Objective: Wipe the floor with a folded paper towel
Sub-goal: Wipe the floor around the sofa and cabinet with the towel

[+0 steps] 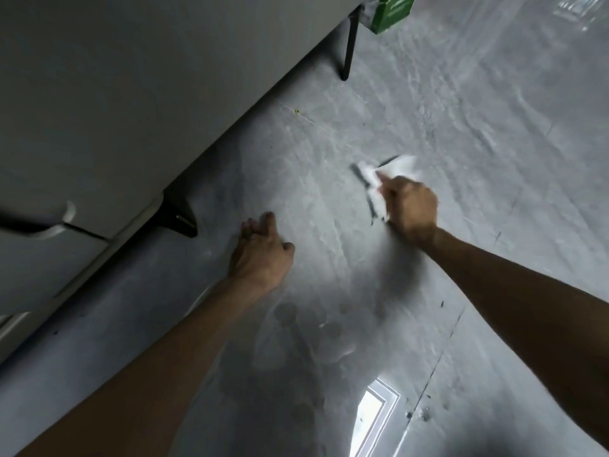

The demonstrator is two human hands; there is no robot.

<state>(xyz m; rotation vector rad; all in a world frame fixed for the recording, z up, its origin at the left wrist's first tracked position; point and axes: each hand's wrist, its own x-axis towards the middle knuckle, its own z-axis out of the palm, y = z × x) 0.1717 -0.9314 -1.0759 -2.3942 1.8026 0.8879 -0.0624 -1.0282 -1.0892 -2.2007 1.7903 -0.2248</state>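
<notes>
Right hand (412, 209) is down on the glossy grey floor (494, 127), fingers curled tight round a crumpled, folded white paper towel (400, 166). The towel sticks out past the knuckles on the far side and sits pressed to the floor, right of centre and well out from the furniture. Short dark streaks (372, 206) show on the floor along the towel's left edge, touching it. The hand and towel are blurred.

Left hand (260, 255) is lower and to the left, well apart from the towel, with its fingers loosely bent and nothing in them. Whether it touches the floor I cannot tell.

Now the edges. A large pale grey piece of furniture (115, 94) fills the upper left, and its bottom edge runs diagonally from lower left to upper right. One black metal leg (178, 219) stands near the left hand, and a second thin black leg (348, 51) stands farther up the same edge. A green bag (390, 11) sits beside that far leg at the top of the view.

Between the furniture edge and the towel lies a band of bare floor, with a tiny yellow-green speck (297, 111) on it. To the right of and beyond the towel, the floor runs open to the frame's edge. Near the bottom, between the forearms, a bright window reflection (372, 420) shines on the surface.
</notes>
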